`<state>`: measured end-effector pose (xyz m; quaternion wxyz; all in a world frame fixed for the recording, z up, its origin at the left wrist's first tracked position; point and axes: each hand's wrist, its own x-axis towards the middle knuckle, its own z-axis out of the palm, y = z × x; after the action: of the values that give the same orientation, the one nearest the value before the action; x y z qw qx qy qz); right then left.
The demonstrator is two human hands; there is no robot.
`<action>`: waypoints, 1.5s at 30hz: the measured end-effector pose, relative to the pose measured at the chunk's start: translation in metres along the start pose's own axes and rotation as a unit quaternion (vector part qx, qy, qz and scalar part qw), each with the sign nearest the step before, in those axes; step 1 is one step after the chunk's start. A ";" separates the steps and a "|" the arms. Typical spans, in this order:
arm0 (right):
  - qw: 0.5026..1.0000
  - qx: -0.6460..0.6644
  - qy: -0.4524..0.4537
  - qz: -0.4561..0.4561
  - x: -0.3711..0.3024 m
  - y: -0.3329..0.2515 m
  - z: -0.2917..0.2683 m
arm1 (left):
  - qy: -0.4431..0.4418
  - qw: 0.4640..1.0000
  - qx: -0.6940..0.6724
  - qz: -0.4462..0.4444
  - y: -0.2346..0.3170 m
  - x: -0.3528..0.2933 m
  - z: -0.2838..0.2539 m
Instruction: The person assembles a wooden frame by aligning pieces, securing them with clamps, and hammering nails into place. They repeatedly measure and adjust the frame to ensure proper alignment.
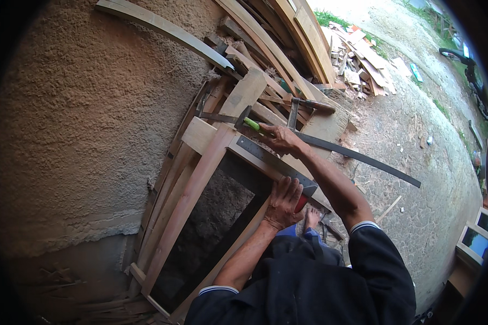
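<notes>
A window-like wooden frame slopes down before me, with dark openings inside its rails. Along its upper rail lies a flat metal blade that looks like a handsaw, with a red part at its near end. My left hand rests on that rail and the blade's near end, fingers stretched out. Closed around a green-handled tool is my right hand, above the frame's top corner; the tool's kind is unclear. Just beyond, a long bar clamp with a wooden handle lies across the boards.
A rough earthen wall rises at the left. Long planks lean at the back, and scrap wood is heaped behind them. A hammer-like tool lies near my foot. A bicycle is at the far right.
</notes>
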<state>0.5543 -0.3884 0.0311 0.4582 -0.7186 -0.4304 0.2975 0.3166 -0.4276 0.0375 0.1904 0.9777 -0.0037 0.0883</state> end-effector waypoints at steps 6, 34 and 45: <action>0.988 0.039 -0.013 0.147 -0.029 -0.027 -0.028 | 0.020 1.000 -0.003 0.004 0.002 -0.001 -0.001; 0.987 -0.013 0.124 0.101 -0.176 -0.018 -0.021 | 0.007 0.999 0.033 0.004 0.008 0.002 -0.004; 0.980 0.055 0.156 0.112 -0.176 -0.015 -0.016 | 0.004 0.999 0.042 -0.001 0.007 0.003 -0.004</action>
<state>0.4827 -0.5490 0.0570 0.5229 -0.7732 -0.2533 0.2542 0.3181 -0.4326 0.0444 0.1495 0.9844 0.0016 0.0924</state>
